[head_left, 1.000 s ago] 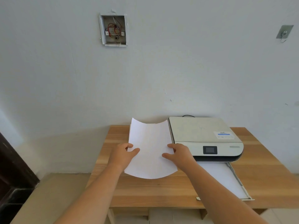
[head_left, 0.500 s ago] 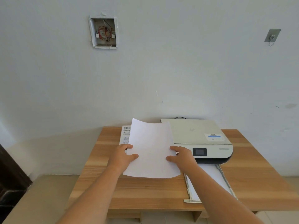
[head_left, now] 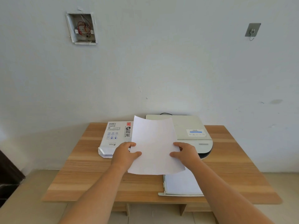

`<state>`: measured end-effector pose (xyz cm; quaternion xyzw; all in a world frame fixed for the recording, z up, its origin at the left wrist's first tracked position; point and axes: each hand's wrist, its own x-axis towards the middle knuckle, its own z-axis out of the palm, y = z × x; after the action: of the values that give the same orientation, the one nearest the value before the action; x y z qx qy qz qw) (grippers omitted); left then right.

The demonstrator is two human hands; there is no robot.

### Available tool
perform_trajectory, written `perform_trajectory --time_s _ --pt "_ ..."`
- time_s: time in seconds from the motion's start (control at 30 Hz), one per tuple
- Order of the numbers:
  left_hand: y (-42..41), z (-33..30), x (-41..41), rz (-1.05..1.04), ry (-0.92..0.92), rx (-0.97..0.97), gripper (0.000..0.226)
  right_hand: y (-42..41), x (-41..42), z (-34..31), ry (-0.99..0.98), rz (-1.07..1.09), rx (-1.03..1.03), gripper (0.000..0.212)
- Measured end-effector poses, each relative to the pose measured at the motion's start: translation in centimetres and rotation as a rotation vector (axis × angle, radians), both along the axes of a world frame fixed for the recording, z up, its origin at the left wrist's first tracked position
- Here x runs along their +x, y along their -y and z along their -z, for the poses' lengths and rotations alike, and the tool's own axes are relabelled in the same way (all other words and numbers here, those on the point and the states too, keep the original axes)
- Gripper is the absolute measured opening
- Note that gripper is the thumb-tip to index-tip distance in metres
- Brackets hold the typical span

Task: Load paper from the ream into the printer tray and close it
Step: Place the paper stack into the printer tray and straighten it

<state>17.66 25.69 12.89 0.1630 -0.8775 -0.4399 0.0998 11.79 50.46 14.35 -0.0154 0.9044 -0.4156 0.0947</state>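
Dark brown woodwork point(head_left: 8, 175) cuts into the frame at the far left edge, too little of it showing to say what it is. High on the pale wall an open wall box point(head_left: 81, 28) shows red and white wires; how they connect is too small to make out. Below, a wooden table point(head_left: 90, 172) stands against the wall. On its left rear part lies the ream point(head_left: 115, 136), a white wrapper with red and black print, its near end open; its right side is hidden behind the raised sheets. The left hand point(head_left: 123, 155) grips the left edge of the paper stack point(head_left: 154, 146), thumb on the front face, fingers curled behind and out of sight. The stack is held above the table, tilted up toward the camera, between the ream and the printer, its top edge bowed. How many sheets it has cannot be told. The right hand point(head_left: 186, 153) pinches the right edge the same way, thumb in front. The two hands are apart, one at each side. The printer point(head_left: 191, 128) sits just right, its left part and front panel partly covered by paper and hand. Its tray point(head_left: 163, 194) is pulled out toward the table's near edge with white paper in it; the right forearm crosses its right side. A grey wall hook point(head_left: 252, 30) hangs at upper right.
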Motion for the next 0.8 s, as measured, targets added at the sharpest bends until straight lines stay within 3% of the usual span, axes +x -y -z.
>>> perform_trajectory --time_s 0.43,0.8 --pt "-8.9 1.9 -1.0 0.039 0.026 0.014 0.044 -9.1 -0.4 1.3 0.052 0.031 -0.051 0.058" --pt "-10.3 2.5 -5.6 0.094 0.032 0.088 0.04 -10.8 -3.4 1.4 0.104 0.164 -0.127 0.055"
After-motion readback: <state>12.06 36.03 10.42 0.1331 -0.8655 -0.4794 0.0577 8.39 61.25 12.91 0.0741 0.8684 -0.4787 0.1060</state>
